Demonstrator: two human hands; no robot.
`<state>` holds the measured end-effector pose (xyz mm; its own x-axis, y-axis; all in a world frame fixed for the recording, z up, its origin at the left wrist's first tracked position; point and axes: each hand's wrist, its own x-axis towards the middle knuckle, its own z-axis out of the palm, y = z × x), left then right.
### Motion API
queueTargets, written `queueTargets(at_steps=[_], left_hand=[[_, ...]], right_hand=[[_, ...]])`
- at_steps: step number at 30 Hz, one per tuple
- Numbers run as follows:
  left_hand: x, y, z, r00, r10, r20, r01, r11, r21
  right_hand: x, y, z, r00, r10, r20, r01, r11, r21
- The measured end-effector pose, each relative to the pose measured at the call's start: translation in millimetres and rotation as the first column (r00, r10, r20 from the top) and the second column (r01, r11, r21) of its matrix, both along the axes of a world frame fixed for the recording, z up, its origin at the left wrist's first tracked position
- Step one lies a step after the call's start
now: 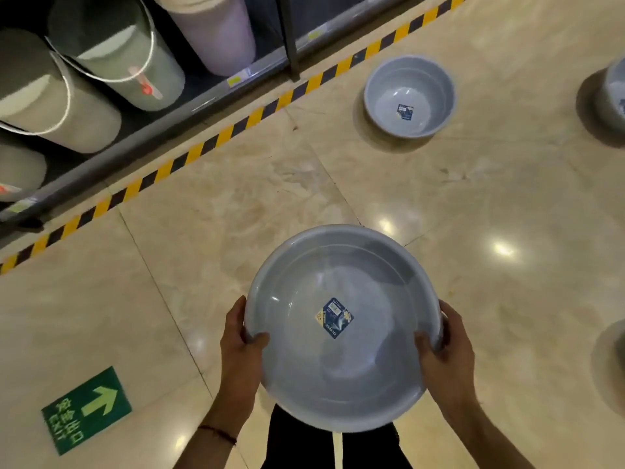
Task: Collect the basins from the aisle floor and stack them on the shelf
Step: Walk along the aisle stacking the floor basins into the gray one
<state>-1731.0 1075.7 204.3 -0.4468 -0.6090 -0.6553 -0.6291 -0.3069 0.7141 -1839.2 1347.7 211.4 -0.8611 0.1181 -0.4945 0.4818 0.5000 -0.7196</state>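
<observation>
I hold a large pale grey-blue basin (341, 367) in front of me above the floor, a blue label stuck in its bottom. My left hand (241, 336) grips its left rim with the thumb inside. My right hand (446, 346) grips the right rim the same way. A second grey-blue basin (410, 96) with a label stands upright on the floor farther ahead, near the striped line. Part of a third basin (616, 88) shows at the right edge. A dark rounded shape at the lower right edge is too cut off to identify.
A dark shelf (162, 113) runs along the upper left, loaded with stacked grey-green tubs (111, 45) and a lilac stack (220, 32). Yellow-black tape (236, 125) marks the floor along it. A green exit arrow sticker (86, 409) lies on the glossy tiles at lower left.
</observation>
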Motion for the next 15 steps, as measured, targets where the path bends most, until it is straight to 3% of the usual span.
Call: queueTargets(at_steps=[8,15], left_hand=[[-9,2,-158,0.999,0.027,0.037,-0.028,0.999,0.020],[-24,7,-257,1.000,-0.012,0.011,0.012,1.000,-0.009]], right_hand=[[2,12,-167,0.997,0.025,0.073,-0.026,1.000,0.000],[-9,23,-261,0.991,0.065,0.114,-0.069,0.997,0.036]])
